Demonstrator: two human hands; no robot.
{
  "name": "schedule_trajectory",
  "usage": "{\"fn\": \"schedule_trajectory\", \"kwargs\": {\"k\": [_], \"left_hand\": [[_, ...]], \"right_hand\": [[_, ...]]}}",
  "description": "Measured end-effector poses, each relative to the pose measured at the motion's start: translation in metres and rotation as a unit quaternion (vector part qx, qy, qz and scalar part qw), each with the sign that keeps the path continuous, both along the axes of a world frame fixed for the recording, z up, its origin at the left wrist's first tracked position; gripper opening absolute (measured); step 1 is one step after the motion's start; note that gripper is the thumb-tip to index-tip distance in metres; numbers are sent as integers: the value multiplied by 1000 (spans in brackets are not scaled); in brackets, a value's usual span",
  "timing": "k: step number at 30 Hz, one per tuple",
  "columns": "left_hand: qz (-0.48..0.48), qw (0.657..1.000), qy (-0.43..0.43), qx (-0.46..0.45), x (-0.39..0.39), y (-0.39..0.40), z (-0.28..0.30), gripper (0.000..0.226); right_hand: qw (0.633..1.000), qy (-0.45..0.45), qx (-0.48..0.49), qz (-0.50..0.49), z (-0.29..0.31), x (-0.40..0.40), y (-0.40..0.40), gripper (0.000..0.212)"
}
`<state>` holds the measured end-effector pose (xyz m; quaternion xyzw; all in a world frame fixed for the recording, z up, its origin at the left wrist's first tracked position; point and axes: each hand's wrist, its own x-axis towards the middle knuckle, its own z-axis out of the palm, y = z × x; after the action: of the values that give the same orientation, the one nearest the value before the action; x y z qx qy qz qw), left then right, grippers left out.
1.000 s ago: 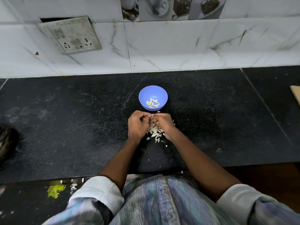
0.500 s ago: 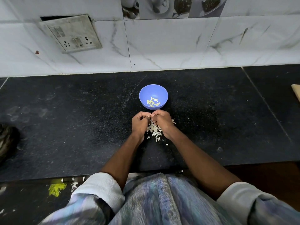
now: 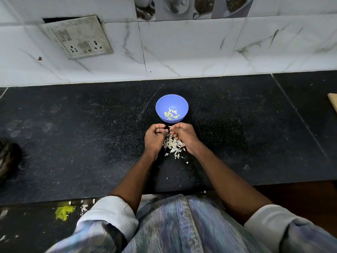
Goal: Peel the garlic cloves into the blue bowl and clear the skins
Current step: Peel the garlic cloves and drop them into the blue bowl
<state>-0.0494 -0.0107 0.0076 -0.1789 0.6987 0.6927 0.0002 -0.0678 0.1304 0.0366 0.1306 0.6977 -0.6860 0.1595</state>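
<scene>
Head view: blue bowl (image 3: 171,108) sits on the black counter (image 3: 73,143) with a few peeled cloves (image 3: 171,114) inside, just beyond both hands. Left hand (image 3: 154,138) and right hand (image 3: 184,136) have fingers curled, pinching something small between them; too small to identify. Skins (image 3: 173,146) lie piled under the hands.

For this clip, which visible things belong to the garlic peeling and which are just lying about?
Job:
blue bowl with peeled cloves
skin pile
left hand
right hand

Lying about:
wall socket
yellow-green scrap
dark object at left edge
</scene>
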Motion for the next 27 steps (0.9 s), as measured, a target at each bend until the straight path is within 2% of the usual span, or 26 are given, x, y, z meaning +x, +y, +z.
{"fn": "schedule_trajectory", "kwargs": {"k": [2,7,13,15,17,19,21,23,26,27], "left_hand": [[-30,999,17,-5,1,-2,0,20],[-68,993,69,-63,4,-1,1,11],[-39,998,31,-42,2,-4,0,8],[-24,998,19,-54,2,-7,-2,9],[-20,996,20,-85,1,-13,-2,9],[-45,991,27,-121,1,-19,-2,10],[-77,985,30,-153,2,-23,-3,14],[-74,980,34,-181,3,-26,-1,13],[-14,976,24,-216,2,-35,-3,11],[2,973,19,-231,2,-39,-4,13]], "right_hand": [[1000,5,10,3,0,0,1,11],[998,6,53,25,1,1,2,11],[999,-19,40,20,7,1,4,16],[996,-2,85,16,4,-1,6,19],[982,35,180,33,-2,-3,11,19],[960,74,261,70,-8,-4,16,9],[947,101,292,90,-10,-2,18,10],[934,124,328,70,-11,-2,21,14],[905,142,401,13,-9,-5,28,12],[895,140,424,15,-11,-5,30,20]]}}
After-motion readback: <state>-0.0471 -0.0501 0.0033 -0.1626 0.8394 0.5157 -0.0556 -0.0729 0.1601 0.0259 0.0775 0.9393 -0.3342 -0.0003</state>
